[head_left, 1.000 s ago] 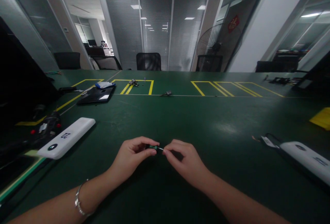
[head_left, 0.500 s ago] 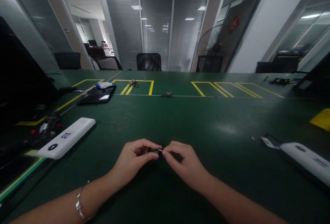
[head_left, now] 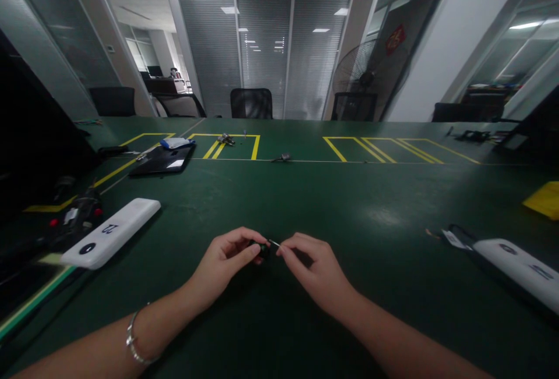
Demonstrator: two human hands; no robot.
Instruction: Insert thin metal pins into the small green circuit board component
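The left hand [head_left: 227,259] pinches a small dark part [head_left: 261,247] between thumb and forefinger, low over the green table [head_left: 305,204]. The right hand [head_left: 312,268] nips a thin pale pin [head_left: 274,243] at its end. The two look partly joined, not seated. Fingers hide the joint; the part is too small to identify.

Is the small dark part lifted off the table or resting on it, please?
Lifted: the left hand pinches the small dark part above the green table, the right hand at its thin pin.

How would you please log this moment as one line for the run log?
left hand: pinching small dark part | right hand: pinching thin metal pin at part | surface: green table | nearby: white power bank
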